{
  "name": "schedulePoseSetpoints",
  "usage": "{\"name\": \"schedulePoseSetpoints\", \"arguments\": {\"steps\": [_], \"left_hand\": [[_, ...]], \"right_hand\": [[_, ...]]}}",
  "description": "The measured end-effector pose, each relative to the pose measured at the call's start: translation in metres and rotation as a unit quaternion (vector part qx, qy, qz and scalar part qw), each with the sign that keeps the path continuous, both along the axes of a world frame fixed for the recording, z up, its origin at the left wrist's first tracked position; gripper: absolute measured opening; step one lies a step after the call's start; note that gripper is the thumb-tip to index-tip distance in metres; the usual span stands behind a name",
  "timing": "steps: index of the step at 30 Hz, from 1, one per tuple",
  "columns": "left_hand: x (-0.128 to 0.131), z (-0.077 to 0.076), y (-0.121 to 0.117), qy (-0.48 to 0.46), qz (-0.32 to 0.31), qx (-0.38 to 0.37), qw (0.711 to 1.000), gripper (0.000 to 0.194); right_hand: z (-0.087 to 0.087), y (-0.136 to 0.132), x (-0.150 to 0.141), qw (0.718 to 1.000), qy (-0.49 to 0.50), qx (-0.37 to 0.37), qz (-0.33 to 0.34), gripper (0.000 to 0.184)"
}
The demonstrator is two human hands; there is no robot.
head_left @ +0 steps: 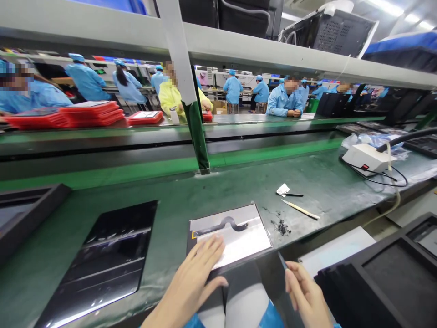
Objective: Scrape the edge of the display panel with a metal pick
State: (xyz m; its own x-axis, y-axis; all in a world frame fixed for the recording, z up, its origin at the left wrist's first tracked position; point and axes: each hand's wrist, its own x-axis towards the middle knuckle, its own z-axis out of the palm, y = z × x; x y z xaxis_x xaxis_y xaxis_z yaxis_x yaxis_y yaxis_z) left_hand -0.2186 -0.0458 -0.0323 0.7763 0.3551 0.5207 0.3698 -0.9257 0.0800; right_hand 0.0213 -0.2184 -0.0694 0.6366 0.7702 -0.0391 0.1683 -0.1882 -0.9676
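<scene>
A silvery flat panel (235, 234) with a black ribbon cable across its top lies at the near edge of the green bench (321, 177). My left hand (191, 282) rests flat on the panel's lower left part, fingers stretched out. My right hand (305, 294) hovers just off the bench edge to the panel's right, fingers pinched round a thin dark tool (282, 261) whose tip points up toward the panel's corner.
A large glossy black panel (105, 262) lies to the left. Black trays sit at far left (23, 214) and lower right (385, 273). A pale stick (300, 210), a paper scrap (282, 189), dark debris (282, 226) and a white box with cables (365, 157) lie to the right. A post (194, 123) stands behind. Workers in blue sit beyond.
</scene>
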Motion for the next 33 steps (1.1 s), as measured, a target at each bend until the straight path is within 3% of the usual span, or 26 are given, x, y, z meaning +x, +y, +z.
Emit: {"name": "schedulePoseSetpoints", "arguments": {"steps": [3,8,14,33], "left_hand": [[-0.006,-0.012,-0.004,0.012,0.004,0.048,0.999,0.049],[-0.001,-0.006,-0.010,-0.018,-0.011,0.086,0.996,0.031],[0.000,-0.007,-0.022,-0.051,-0.019,0.096,0.994,0.028],[0.003,-0.016,-0.033,-0.082,-0.010,0.052,0.995,0.031]], "right_hand": [[0.000,-0.001,-0.017,0.999,-0.053,-0.002,0.002,0.041],[0.002,-0.001,-0.022,0.989,-0.150,-0.008,0.012,0.033],[0.002,-0.006,-0.019,0.970,-0.240,-0.016,0.045,0.023],[0.010,0.003,-0.024,0.947,-0.319,0.009,0.020,0.022]]}}
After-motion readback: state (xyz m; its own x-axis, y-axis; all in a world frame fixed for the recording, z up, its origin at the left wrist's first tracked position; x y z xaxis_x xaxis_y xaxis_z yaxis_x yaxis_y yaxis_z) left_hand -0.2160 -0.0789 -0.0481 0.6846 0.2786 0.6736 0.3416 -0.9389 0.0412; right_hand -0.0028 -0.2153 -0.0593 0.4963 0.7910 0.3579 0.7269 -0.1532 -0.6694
